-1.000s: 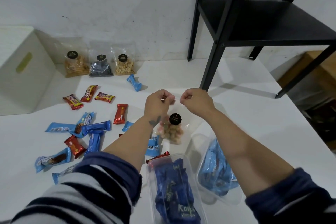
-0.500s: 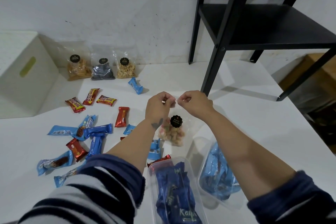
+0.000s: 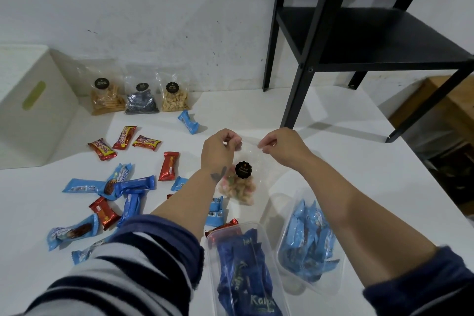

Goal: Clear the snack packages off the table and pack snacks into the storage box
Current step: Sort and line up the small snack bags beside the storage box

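Note:
A clear cellophane bag of pink-and-beige biscuits (image 3: 239, 188) with a round black sticker hangs upright over the table's middle. My left hand (image 3: 219, 149) pinches one top corner of it, and my right hand (image 3: 280, 147) pinches the other, stretching the bag's top edge between them. Below my arms stand two clear plastic storage boxes: one (image 3: 218, 236) filled with dark blue packets, the other (image 3: 284, 236) with light blue packets. Several red and blue snack bars (image 3: 133, 185) lie scattered on the white table to the left.
Three more clear snack bags (image 3: 139, 100) lean against the back wall. A white bin (image 3: 30, 110) with a green handle slot stands at the far left. A black metal shelf frame (image 3: 302, 69) stands on the table at the back right. The table edge runs along the right.
My hands have moved slightly apart along the bag's top edge, pulling it taut. The camera view has shifted a little; the bag stays in the same place.

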Action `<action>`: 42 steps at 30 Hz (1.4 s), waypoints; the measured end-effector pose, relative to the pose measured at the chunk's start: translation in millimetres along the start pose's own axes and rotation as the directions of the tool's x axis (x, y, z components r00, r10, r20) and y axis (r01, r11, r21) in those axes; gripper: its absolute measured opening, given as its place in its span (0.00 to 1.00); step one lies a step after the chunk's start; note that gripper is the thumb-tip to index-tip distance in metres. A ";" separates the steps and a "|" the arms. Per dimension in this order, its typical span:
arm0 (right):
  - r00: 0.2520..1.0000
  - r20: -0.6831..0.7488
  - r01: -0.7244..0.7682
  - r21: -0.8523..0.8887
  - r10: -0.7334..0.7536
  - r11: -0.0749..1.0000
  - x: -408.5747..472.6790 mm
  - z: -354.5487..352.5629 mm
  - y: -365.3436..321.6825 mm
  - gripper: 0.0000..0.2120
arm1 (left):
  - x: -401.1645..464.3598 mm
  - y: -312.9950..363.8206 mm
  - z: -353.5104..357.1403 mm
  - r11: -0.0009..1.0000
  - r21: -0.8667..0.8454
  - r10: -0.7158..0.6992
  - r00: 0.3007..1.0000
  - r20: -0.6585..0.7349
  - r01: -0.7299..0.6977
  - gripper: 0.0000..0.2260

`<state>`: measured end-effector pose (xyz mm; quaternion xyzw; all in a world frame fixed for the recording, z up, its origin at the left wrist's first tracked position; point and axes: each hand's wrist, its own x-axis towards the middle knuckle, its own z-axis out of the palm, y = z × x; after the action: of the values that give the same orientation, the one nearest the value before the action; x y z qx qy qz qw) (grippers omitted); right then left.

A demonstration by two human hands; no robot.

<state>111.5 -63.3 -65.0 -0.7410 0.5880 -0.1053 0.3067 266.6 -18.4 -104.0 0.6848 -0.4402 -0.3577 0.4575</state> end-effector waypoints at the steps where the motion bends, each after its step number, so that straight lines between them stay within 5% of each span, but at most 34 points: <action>1: 1.000 -0.013 0.001 0.012 -0.001 1.000 -0.6 -1.5 1.1 0.08 | 0.2 1.1 0.5 1.000 -0.002 0.002 1.000 0.007 -0.002 0.10; 18: 0.992 -0.125 -0.015 0.138 0.033 0.990 -7.8 -2.6 7.9 0.15 | -1.1 9.5 8.4 0.994 -0.105 -0.024 0.997 -0.078 0.016 0.06; 23: 0.999 -0.036 0.010 0.232 -0.002 0.973 -11.1 -4.0 5.5 0.08 | -12.1 8.9 15.0 0.990 -0.097 -0.112 0.992 -0.057 0.106 0.14; 31: 0.992 -0.118 -0.026 0.229 0.054 0.973 -3.3 8.4 2.5 0.09 | -14.6 11.8 18.5 0.971 -0.205 -0.130 0.992 -0.004 0.126 0.05; 42: 0.988 -0.140 -0.021 0.273 0.062 0.962 11.2 13.4 -4.1 0.08 | -8.6 14.3 17.8 0.962 -0.251 -0.120 0.993 -0.022 0.111 0.06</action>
<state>125.0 -68.9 -75.5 -0.6698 0.6046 -0.2326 0.3628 243.7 -18.7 -95.5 0.6529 -0.3425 -0.4235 0.5264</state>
